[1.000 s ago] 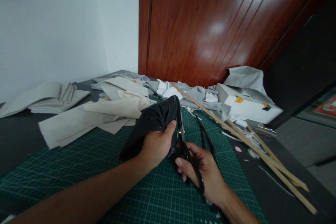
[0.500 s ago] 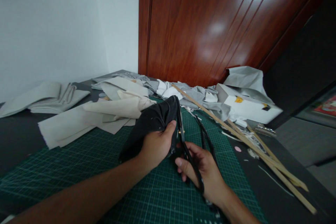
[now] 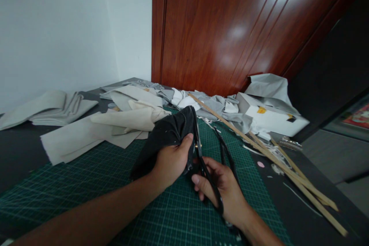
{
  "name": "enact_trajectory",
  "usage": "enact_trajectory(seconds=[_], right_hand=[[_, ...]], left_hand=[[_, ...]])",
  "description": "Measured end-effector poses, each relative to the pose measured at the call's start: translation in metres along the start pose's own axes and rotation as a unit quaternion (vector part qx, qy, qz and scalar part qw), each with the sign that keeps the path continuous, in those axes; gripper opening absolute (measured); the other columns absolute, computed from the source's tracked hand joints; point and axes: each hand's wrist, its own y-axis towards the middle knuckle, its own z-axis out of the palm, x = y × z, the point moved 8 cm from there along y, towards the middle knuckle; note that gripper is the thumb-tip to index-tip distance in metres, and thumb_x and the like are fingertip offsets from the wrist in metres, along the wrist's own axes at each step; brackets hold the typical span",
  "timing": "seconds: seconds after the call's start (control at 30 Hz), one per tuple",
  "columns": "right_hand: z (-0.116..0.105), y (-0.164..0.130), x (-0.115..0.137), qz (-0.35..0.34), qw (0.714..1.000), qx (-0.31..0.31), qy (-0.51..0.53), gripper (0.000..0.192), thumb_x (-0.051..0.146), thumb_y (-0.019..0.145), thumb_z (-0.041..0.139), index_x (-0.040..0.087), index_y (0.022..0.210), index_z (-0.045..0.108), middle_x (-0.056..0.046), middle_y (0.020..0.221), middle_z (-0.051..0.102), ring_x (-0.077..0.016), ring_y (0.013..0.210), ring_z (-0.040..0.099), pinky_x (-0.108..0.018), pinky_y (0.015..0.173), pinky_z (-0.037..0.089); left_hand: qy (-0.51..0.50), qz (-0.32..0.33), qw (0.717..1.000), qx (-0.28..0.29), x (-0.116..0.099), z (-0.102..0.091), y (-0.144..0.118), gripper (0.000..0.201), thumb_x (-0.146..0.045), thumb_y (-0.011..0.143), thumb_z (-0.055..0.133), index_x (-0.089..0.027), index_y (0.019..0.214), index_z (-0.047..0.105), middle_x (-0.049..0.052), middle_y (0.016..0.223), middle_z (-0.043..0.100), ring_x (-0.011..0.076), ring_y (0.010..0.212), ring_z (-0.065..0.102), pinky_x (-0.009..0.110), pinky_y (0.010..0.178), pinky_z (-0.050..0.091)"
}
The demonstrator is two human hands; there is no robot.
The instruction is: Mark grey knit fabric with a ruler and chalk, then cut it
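Black cloth (image 3: 170, 132) is clamped in the left hand (image 3: 173, 158), thumb on top, and held up over the middle of the green mat (image 3: 173, 215). The right hand (image 3: 221, 184) is wrapped on the handles of the scissors (image 3: 199, 150); whether its fingers pass through both loops I cannot tell. The 2 hands are close but apart. The blades lie along the cloth's right edge, so the step in hand seems to be trimming it. Next, I judge, calls for a firm left hold and a small, even squeeze of the handles, thumb clear of the blades.

The cloth looks soft and matte, bunched in folds, with pale specks.

Beyond the right hand, black strips (image 3: 227, 152) lie on the mat. Farther out on the table (image 3: 17, 146) are pale cloth (image 3: 132, 117) to the left, wood sticks (image 3: 236, 130) and a white box (image 3: 269, 122) to the right.
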Motion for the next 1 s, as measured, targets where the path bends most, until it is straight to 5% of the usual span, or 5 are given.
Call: enact_trajectory(seconds=[0.27, 0.63, 1.0], right_hand=[[-0.0002, -0.001, 0.0021, -0.011, 1.0, 0.002, -0.008, 0.043, 0.051, 0.088, 0.077, 0.017, 0.113, 0.067, 0.004, 0.067, 0.059, -0.0086, 0.049, 0.053, -0.021, 0.046, 0.044], [0.0006, -0.0005, 0.0007, -0.006, 1.0, 0.005, -0.001, 0.045, 0.05, 0.087, 0.079, 0.017, 0.114, 0.066, 0.005, 0.067, 0.058, -0.0085, 0.049, 0.053, -0.02, 0.046, 0.043], [0.0002, -0.0006, 0.0028, -0.008, 1.0, 0.004, -0.004, 0.045, 0.05, 0.087, 0.078, 0.017, 0.114, 0.067, 0.004, 0.068, 0.058, -0.0087, 0.05, 0.053, -0.021, 0.046, 0.045]], left_hand=[[-0.006, 0.005, 1.0, -0.013, -0.0049, -0.0027, -0.001, 0.03, -0.048, 0.08, 0.064, -0.022, 0.068, 0.074, 0.004, 0.073, 0.077, 0.0255, 0.078, 0.073, 0.035, 0.077, 0.054], [-0.007, -0.012, 1.0, -0.001, 0.003, 0.0015, -0.0001, 0.038, -0.053, 0.08, 0.062, -0.023, 0.057, 0.065, 0.001, 0.053, 0.065, 0.0235, 0.06, 0.067, 0.035, 0.065, 0.051], [-0.008, -0.016, 1.0, -0.006, 0.0026, -0.0007, -0.0007, 0.036, -0.053, 0.078, 0.063, -0.023, 0.058, 0.067, 0.002, 0.056, 0.068, 0.0243, 0.063, 0.068, 0.035, 0.067, 0.052]])
